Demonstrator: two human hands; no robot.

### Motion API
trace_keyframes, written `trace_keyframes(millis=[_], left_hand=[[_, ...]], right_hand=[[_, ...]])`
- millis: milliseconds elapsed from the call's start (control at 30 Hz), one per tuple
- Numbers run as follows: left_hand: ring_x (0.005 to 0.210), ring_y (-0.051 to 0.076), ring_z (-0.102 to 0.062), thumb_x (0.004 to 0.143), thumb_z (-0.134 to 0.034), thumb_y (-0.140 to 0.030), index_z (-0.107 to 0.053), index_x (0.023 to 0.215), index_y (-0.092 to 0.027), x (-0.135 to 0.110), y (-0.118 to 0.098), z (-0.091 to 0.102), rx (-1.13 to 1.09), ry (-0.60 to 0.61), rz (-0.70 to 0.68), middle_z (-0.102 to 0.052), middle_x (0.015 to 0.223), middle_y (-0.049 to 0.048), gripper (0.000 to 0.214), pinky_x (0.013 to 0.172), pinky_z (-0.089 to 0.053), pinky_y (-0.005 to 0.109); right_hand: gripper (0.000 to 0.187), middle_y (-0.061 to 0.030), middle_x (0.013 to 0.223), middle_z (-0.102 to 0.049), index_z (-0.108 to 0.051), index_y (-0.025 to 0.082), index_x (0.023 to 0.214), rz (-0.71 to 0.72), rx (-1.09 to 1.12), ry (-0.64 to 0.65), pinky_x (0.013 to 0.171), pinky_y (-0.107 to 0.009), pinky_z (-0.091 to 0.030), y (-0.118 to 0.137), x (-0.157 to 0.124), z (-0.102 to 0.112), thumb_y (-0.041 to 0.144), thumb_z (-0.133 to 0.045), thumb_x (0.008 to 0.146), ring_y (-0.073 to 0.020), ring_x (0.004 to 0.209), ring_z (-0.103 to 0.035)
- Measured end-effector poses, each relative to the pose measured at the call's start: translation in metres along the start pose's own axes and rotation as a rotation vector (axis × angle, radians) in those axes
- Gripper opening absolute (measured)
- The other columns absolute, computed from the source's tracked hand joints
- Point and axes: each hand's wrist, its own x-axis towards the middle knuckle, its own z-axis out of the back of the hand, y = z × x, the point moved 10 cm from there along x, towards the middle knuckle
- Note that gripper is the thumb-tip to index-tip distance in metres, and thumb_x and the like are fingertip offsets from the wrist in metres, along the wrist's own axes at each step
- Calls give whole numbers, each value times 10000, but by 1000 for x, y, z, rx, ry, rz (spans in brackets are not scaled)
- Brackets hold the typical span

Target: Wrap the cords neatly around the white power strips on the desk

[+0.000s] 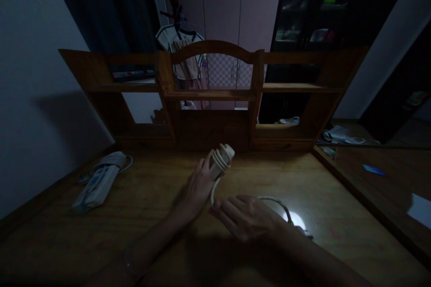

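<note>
Pale block [215, 171], likely a power strip, sits in the left hand [198, 184], its far end poking out past the fingertips. Left fingers wrapped round it, closed, no gap seen; thumb side partly hidden. Long axis runs away from the left fingers, slanting forward and a bit to the right. Cord coils [221, 160] go round the block crosswise to that axis, bunched just beyond the left fingertips, near the far end.

Right hand [249, 217] is lower, nearer the body and to the right of the left fingers, apart from the block. Its fingers are curled in, nearly closed, on the cord [213, 192]; exact pinch hidden behind the knuckles. So the block lies forward and slightly left of the right fingers; left hand is the nearer one, in contact.

Key relation, as I judge it: the short cord span between block and right fingertips, bowed rather than straight, so probably little tension. Cord tail [274, 199] comes out past the right knuckles, arcs right and back toward a plug-like end [302, 232], partly hidden by the right forearm. Second strip [97, 186] lies well left of the left fingers, untouched.
</note>
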Motion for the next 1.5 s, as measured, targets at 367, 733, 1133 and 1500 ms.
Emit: trace_keyframes(millis=[367, 733, 1133, 1500], left_hand=[[994, 242, -553, 851, -561, -468, -149, 1506, -239, -18, -30, -29, 255, 205, -303, -546, 1188, 103, 807, 842, -461, 347], [1057, 275, -559, 853, -544, -517, -274, 1440, -88, -68, -68, -58, 374, 379, -814, -570, 1194, 160, 776, 882, -483, 393], [1102, 229, -573, 961, -324, -243, -421, 1339, -52, -91, -97, -4, 126, -6, -1151, -608, 1174, 164, 435, 905, -490, 371], [1132, 221, -543, 972, -301, -288, -234, 1456, -35, -79, -89, 4, -1, 10, -1031, -578, 1214, 173, 549, 967, -458, 364]], right_hand=[[150, 28, 631, -476, -502, 171, 809, -228, -91, -232, 540, -299, -218, -63, -30, 36, 232, -624, 872, -112, 576, -410], [494, 16, 533, -488, -473, 155, 595, -424, 94, 2, 488, -277, -166, -116, -55, 0, 580, -622, 796, -84, 442, -398], [637, -13, 475, -474, -467, 137, 529, -544, 510, 157, 504, -244, -212, -117, -65, -51, 700, -458, 827, -91, 460, -485], [547, 24, 444, -389, -541, 121, 515, -596, 591, -59, 476, -227, -221, -121, -57, -29, 474, -485, 929, -53, 400, -344]])
